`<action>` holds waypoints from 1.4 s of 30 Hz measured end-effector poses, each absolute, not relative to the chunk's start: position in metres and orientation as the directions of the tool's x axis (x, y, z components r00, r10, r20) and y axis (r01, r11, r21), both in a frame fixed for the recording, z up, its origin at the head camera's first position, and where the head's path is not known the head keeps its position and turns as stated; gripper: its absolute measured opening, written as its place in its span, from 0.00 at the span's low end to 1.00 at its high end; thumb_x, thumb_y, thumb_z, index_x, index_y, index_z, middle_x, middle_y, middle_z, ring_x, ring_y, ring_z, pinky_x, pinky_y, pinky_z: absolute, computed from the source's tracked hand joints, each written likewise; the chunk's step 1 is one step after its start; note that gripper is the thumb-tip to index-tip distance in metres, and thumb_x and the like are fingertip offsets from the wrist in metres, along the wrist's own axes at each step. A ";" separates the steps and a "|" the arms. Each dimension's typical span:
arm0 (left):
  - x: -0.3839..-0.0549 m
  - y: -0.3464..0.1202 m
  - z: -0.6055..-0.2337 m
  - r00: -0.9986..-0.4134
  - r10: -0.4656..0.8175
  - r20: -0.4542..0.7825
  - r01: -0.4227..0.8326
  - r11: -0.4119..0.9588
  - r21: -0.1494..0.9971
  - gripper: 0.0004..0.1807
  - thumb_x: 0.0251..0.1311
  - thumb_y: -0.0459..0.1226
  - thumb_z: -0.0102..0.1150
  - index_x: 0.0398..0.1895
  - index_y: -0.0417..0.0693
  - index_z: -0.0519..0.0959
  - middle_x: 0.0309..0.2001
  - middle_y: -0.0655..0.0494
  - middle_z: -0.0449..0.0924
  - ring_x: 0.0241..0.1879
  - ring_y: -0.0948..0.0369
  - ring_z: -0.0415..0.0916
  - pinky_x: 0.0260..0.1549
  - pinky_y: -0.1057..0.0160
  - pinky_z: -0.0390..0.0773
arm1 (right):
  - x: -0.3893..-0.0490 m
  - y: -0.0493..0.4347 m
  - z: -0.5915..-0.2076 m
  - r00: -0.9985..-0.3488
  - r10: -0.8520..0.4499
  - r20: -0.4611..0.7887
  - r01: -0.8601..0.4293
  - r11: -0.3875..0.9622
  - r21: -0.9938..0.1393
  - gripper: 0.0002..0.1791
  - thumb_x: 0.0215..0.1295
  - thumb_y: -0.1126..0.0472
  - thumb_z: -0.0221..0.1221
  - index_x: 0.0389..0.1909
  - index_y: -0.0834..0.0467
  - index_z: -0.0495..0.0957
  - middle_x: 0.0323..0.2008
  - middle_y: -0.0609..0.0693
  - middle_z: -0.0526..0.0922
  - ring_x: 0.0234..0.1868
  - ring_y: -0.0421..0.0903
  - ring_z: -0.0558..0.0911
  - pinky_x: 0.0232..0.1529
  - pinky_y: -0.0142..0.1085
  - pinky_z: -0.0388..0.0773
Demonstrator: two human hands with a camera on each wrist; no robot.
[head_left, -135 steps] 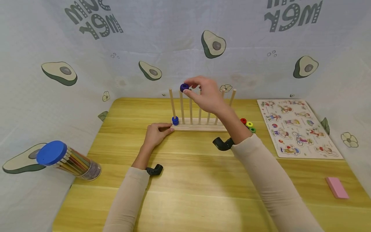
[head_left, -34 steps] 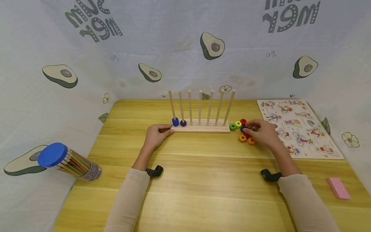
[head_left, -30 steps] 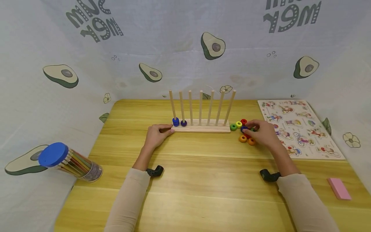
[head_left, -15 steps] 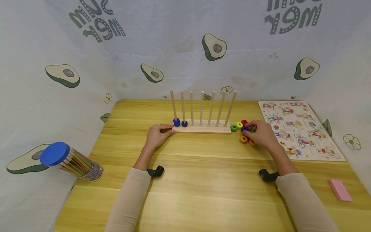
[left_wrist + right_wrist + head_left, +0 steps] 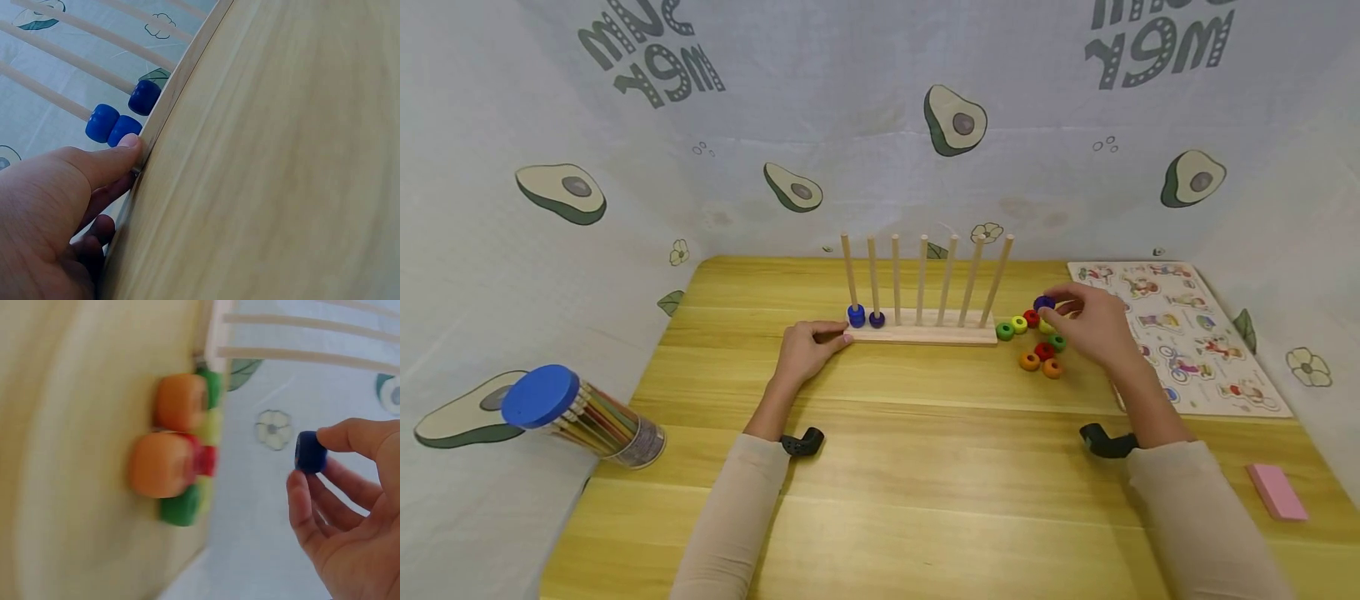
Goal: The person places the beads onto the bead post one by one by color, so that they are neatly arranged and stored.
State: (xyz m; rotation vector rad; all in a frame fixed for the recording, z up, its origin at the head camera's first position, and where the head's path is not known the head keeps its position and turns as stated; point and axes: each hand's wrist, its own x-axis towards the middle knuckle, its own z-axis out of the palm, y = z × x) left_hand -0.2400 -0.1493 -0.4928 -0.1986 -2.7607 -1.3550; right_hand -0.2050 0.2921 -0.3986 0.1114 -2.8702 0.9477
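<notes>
Beads (image 5: 1042,305), three threaded, one held, eight loose

in the head view the right grip (image 5: 1093,325) is hiding parts of a yellow bead (image 5: 1047,328) and the picture board (image 5: 1195,333); the top edge is cutting off backdrop lettering (image 5: 1156,43), and the label (image 5: 642,442) on the pencil tub (image 5: 597,412) is appearing too small to read. in the left wrist view the left grip (image 5: 59,206) is partly covering the lower blue bead (image 5: 125,129). in the right wrist view orange beads (image 5: 160,464) are blurring and hiding much of a red bead (image 5: 193,456).
</notes>
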 end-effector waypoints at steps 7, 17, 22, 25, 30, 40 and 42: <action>-0.241 -0.150 -0.493 -0.989 0.089 0.116 0.146 0.609 0.780 0.16 0.60 0.51 0.74 0.49 0.59 0.91 0.51 0.54 0.90 0.55 0.52 0.85 0.52 0.50 0.84 | -0.208 0.276 -0.359 -0.974 0.005 0.227 -0.149 0.741 -0.655 0.25 0.73 0.49 0.62 0.62 0.61 0.79 0.49 0.63 0.84 0.43 0.47 0.82 0.37 0.20 0.71; -0.239 -0.148 -0.492 -0.990 0.086 0.111 0.140 0.601 0.787 0.16 0.60 0.51 0.74 0.49 0.59 0.91 0.50 0.54 0.90 0.55 0.51 0.85 0.53 0.50 0.83 | -0.211 0.243 -0.313 -0.940 -0.018 0.341 -0.279 0.616 -0.737 0.21 0.72 0.55 0.65 0.62 0.58 0.81 0.46 0.48 0.80 0.41 0.34 0.78 0.42 0.17 0.72; -0.239 -0.148 -0.492 -0.990 0.084 0.115 0.143 0.606 0.782 0.16 0.60 0.51 0.74 0.49 0.60 0.91 0.51 0.54 0.90 0.56 0.51 0.85 0.54 0.49 0.83 | -0.216 0.217 -0.302 -0.912 -0.080 0.403 -0.378 0.545 -0.749 0.20 0.71 0.61 0.65 0.61 0.61 0.81 0.50 0.54 0.82 0.43 0.35 0.78 0.46 0.17 0.73; -0.239 -0.148 -0.492 -0.990 0.083 0.116 0.143 0.612 0.778 0.16 0.60 0.52 0.74 0.49 0.60 0.91 0.51 0.54 0.90 0.56 0.51 0.85 0.55 0.49 0.83 | -0.220 0.201 -0.297 -0.906 -0.114 0.407 -0.404 0.518 -0.754 0.20 0.71 0.61 0.65 0.61 0.60 0.82 0.51 0.57 0.83 0.43 0.35 0.79 0.46 0.18 0.74; -0.240 -0.149 -0.493 -0.988 0.095 0.119 0.152 0.614 0.775 0.16 0.61 0.51 0.73 0.49 0.60 0.91 0.51 0.54 0.90 0.56 0.51 0.85 0.56 0.49 0.82 | -0.227 0.173 -0.295 -0.920 -0.188 0.345 -0.392 0.503 -0.770 0.20 0.72 0.57 0.64 0.62 0.57 0.81 0.53 0.55 0.84 0.47 0.42 0.82 0.50 0.24 0.77; -0.241 -0.150 -0.494 -0.986 0.113 0.125 0.168 0.610 0.774 0.16 0.61 0.52 0.73 0.50 0.60 0.91 0.51 0.54 0.90 0.56 0.52 0.85 0.57 0.49 0.82 | -0.248 0.122 -0.296 -0.901 -0.326 0.287 -0.422 0.500 -0.756 0.20 0.73 0.56 0.64 0.63 0.56 0.80 0.55 0.51 0.85 0.53 0.47 0.85 0.55 0.44 0.82; -0.241 -0.151 -0.494 -0.987 0.110 0.121 0.163 0.609 0.776 0.16 0.61 0.52 0.73 0.50 0.60 0.90 0.51 0.54 0.90 0.56 0.52 0.84 0.57 0.49 0.82 | -0.251 0.112 -0.296 -0.888 -0.345 0.305 -0.450 0.512 -0.731 0.20 0.73 0.56 0.64 0.62 0.56 0.81 0.55 0.51 0.86 0.53 0.47 0.84 0.54 0.44 0.81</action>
